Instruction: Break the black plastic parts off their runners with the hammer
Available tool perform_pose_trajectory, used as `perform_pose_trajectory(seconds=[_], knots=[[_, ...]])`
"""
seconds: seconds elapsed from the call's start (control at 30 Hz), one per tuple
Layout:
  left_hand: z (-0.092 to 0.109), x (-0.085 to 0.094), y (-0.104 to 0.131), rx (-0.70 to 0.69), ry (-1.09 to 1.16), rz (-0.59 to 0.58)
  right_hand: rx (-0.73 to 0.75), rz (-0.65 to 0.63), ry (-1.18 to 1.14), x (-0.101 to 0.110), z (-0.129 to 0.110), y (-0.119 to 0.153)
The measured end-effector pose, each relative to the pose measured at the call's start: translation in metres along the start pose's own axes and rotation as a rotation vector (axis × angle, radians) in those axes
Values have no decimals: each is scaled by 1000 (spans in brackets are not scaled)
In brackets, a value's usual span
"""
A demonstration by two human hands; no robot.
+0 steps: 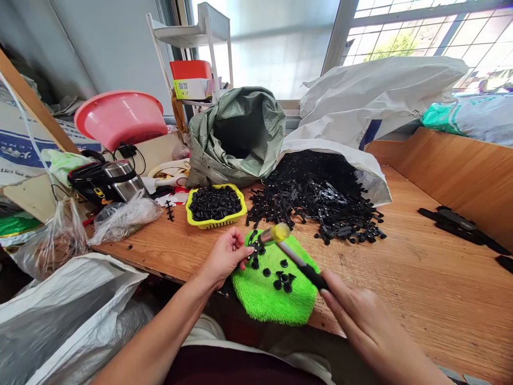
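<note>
My left hand is closed on a small black plastic part at the upper left of a green cloth. My right hand grips the black handle of a hammer, whose yellowish head is over the cloth's upper edge, close to the part. Several black round-headed pieces lie on the cloth. Behind my left hand stands a yellow basket full of small black pieces. A large pile of black plastic parts spills from a white sack.
A grey-green sack stands open behind the basket. At the left are a pink basin, a steel flask and plastic bags. Black straps lie on the wooden table at the right, beside its raised wooden side.
</note>
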State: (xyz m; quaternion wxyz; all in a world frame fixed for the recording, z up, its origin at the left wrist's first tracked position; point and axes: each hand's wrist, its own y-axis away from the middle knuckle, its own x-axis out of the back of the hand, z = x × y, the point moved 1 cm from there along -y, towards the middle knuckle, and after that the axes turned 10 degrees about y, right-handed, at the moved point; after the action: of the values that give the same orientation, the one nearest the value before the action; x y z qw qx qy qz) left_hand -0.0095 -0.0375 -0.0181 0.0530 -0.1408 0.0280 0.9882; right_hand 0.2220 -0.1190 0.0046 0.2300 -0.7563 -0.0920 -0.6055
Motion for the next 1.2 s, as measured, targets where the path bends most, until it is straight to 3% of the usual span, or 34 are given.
perform_pose_trajectory(seconds=[0.1, 0.23, 0.37, 0.53, 0.67, 1.0, 1.2], knots=[[-1, 1, -1, -32, -18, 0, 34, -52, 174, -6, -1, -2], [-3, 2, -1, -53, -50, -41, 41, 8, 82, -7, 0, -1], [-3, 2, -1, -78, -100, -41, 42, -4, 190, -7, -1, 1], [-2, 3, -1, -103, -119, -59, 67, 41, 123, -3, -5, 1], [-1, 2, -1, -97, -125, -42, 97, -23, 241, -3, -5, 0], [-2, -1, -1, -67, -133, -56, 56, 13, 245, -6, -1, -6], [-8, 3, -4, -74, -161, -60, 56, -48, 258, -6, -5, -3]])
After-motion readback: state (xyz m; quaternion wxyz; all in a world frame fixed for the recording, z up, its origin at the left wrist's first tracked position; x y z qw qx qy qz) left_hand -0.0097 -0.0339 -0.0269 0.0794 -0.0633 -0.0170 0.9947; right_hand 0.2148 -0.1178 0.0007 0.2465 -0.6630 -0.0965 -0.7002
